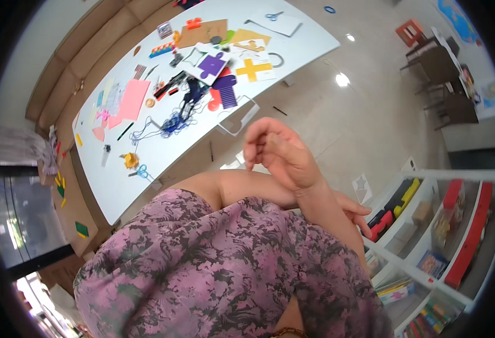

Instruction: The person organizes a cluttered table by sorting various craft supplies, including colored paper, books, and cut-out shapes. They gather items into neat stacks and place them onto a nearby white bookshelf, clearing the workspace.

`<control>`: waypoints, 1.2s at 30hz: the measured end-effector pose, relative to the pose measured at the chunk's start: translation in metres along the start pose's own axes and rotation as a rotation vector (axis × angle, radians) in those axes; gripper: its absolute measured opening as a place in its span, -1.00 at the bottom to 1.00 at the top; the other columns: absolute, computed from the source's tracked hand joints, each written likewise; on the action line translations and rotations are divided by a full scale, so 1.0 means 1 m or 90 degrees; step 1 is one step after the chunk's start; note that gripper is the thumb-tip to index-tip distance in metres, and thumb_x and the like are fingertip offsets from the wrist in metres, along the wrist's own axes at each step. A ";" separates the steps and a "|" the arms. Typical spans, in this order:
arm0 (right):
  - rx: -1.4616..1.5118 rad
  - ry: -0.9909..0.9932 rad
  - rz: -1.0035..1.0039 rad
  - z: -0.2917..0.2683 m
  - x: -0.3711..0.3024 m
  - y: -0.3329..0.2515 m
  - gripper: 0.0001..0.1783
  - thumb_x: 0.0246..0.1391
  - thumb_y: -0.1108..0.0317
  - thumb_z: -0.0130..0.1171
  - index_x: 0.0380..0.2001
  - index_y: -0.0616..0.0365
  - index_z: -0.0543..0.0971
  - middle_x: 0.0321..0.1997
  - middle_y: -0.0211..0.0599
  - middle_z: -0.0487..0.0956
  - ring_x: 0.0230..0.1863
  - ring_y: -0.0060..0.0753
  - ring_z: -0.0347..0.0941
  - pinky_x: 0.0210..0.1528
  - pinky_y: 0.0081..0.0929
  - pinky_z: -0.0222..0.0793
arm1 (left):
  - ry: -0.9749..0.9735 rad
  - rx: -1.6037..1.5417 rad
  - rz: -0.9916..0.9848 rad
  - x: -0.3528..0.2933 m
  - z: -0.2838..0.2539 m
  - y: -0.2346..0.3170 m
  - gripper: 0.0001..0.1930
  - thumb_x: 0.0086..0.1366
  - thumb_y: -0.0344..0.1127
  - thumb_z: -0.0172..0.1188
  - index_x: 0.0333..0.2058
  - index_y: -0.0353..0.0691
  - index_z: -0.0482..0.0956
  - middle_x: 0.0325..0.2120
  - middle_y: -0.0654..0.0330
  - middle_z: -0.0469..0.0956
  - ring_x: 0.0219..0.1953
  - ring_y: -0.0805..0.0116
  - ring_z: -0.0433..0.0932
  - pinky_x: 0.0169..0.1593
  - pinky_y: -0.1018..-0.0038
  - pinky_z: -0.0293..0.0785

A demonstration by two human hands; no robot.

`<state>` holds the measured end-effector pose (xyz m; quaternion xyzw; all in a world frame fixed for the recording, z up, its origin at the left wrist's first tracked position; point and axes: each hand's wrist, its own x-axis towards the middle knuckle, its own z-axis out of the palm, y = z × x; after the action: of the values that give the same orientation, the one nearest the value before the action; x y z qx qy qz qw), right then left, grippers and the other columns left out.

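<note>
My right hand is raised in the middle of the view, between the white table and the drawer unit. Its fingers are loosely curled, the palm shows, and nothing is in it. My left arm crosses my body to the right and passes behind the right forearm. Beyond that forearm my left hand shows in part, fingers stretched out, close to the white drawer unit. In the nearest compartment lie red, black and yellow cases. The rest of the left hand is hidden.
The white table carries blue cord, pink sheets, a purple puzzle-shaped piece and blue scissors. A tan sofa runs behind it. Dark chairs stand at the far right. A star-cutout card lies by the drawers.
</note>
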<state>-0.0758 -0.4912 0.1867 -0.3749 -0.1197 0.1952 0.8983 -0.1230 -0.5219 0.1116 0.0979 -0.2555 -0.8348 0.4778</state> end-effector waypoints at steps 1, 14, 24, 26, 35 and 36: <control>0.010 -0.038 0.045 0.004 0.024 0.008 -0.65 0.11 0.16 0.02 -0.20 0.24 0.39 -0.37 -0.27 0.45 -0.32 -0.46 0.39 -0.24 -0.47 0.34 | 0.009 -0.030 -0.008 -0.031 0.014 0.021 -0.51 0.32 0.03 -0.15 0.06 -0.19 0.29 -0.05 0.14 0.43 -0.11 0.26 0.46 -0.11 0.29 0.43; -0.193 0.184 0.366 -0.141 0.172 0.089 -0.69 0.13 0.23 0.01 -0.11 0.17 0.41 -0.33 -0.36 0.49 -0.35 -0.52 0.42 -0.29 -0.56 0.39 | 0.913 -0.156 0.478 -0.301 -0.069 -0.038 -0.56 0.33 -0.03 -0.17 0.05 -0.19 0.30 -0.09 0.13 0.45 -0.16 0.28 0.47 -0.12 0.35 0.43; -0.304 0.415 0.479 -0.280 0.337 0.142 -0.48 0.05 0.11 0.13 0.02 0.14 0.31 -0.01 -0.20 0.35 -0.05 -0.29 0.33 -0.13 -0.35 0.38 | 1.121 -0.420 0.749 -0.326 -0.081 -0.072 -0.57 0.31 -0.09 -0.11 0.06 -0.19 0.27 -0.10 0.09 0.45 -0.15 0.30 0.47 -0.13 0.36 0.44; -0.360 0.404 0.482 -0.295 0.370 0.148 -0.53 0.02 0.09 0.16 -0.11 0.19 0.38 -0.10 -0.24 0.40 -0.13 -0.37 0.37 -0.25 -0.37 0.38 | 1.137 -0.445 0.743 -0.327 -0.080 -0.053 -0.57 0.30 -0.09 -0.10 0.06 -0.19 0.27 -0.10 0.09 0.45 -0.15 0.30 0.47 -0.13 0.36 0.44; -0.276 0.290 0.423 -0.275 0.384 0.124 -0.83 -0.03 0.43 0.12 -0.37 0.31 0.46 -0.65 -0.26 0.48 -0.70 -0.50 0.36 -0.71 -0.58 0.24 | 1.101 -0.461 0.854 -0.378 -0.107 0.036 -0.39 0.27 0.09 -0.08 0.14 -0.23 0.15 0.10 0.06 0.26 0.11 0.25 0.28 0.05 0.28 0.27; -0.258 0.270 0.402 -0.271 0.373 0.119 -0.83 -0.02 0.43 0.12 -0.35 0.29 0.46 -0.65 -0.28 0.48 -0.69 -0.52 0.35 -0.69 -0.60 0.24 | 1.126 -0.452 0.848 -0.384 -0.114 0.041 -0.34 0.26 0.14 -0.10 0.16 -0.25 0.12 0.12 0.05 0.23 0.15 0.23 0.23 0.09 0.26 0.24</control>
<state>0.3253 -0.4200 -0.0609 -0.5940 0.1521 0.3515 0.7075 0.1554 -0.2509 0.0047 0.3535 0.4150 -0.0832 0.8342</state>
